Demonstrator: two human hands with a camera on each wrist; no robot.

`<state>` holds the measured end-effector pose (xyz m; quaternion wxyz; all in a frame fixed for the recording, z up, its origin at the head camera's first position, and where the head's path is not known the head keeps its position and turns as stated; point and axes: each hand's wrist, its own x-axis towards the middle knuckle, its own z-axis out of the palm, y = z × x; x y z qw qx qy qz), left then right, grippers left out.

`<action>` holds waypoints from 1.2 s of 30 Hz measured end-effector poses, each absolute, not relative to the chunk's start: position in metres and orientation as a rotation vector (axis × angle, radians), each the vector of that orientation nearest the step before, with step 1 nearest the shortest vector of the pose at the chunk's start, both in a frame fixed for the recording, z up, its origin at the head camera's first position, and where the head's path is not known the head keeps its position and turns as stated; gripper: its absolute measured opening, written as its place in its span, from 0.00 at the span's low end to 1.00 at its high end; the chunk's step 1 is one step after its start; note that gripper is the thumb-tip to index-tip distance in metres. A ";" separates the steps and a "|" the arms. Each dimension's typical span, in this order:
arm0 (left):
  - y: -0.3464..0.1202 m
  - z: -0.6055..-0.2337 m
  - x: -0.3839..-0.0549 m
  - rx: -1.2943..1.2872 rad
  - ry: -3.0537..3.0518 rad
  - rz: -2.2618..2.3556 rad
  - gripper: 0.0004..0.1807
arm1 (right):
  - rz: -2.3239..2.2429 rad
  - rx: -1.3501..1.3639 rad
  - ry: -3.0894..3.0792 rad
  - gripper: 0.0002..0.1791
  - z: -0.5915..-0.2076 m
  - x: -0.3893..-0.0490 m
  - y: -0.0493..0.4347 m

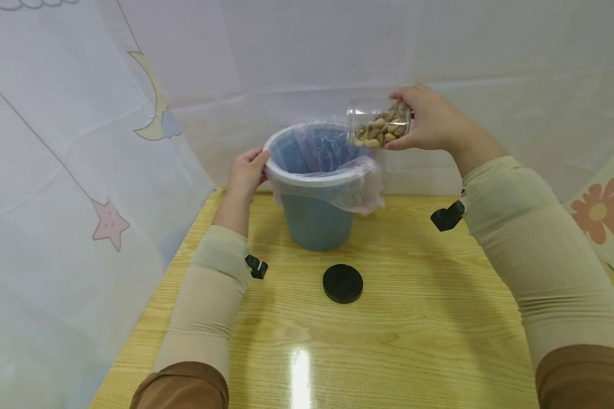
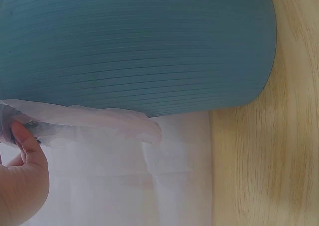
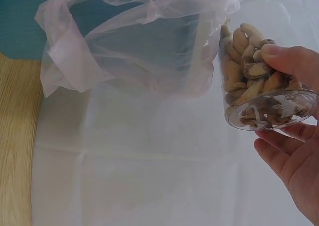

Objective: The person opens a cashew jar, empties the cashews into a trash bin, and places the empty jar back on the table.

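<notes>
A blue-grey waste bin (image 1: 317, 224) with a white rim stands upright, its clear pinkish bin liner (image 1: 364, 193) folded out over the edge. At the left of the rim, my left hand (image 1: 245, 173) grips bin and liner between thumb and fingers; the left wrist view shows that hand (image 2: 22, 176) pinching the liner's edge. Over the bin's right side, my right hand (image 1: 432, 122) holds a clear jar (image 1: 363, 109) by its base end. Tipped on its side, the jar has its mouth facing left, above the opening. Shelled-looking brown nuts (image 3: 249, 71) fill its lower part.
On the wooden table (image 1: 414, 335), in front of the bin, lies a round black lid (image 1: 343, 283). A pale printed sheet (image 1: 297, 51) hangs behind the table and along its left side. Each sleeve carries a small black wrist camera (image 1: 256, 266).
</notes>
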<state>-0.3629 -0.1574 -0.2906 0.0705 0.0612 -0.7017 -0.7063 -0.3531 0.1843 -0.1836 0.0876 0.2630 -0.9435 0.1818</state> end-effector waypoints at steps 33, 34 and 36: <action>-0.157 -0.291 -0.364 0.204 -2.149 -2.105 0.20 | 0.371 0.834 -2.869 0.53 -0.175 -0.350 0.178; -0.157 -0.291 -0.364 0.205 -2.149 -2.103 0.20 | 0.372 0.836 -2.868 0.53 -0.175 -0.349 0.178; -0.157 -0.291 -0.364 0.206 -2.149 -2.105 0.20 | 0.375 0.839 -2.865 0.53 -0.175 -0.350 0.178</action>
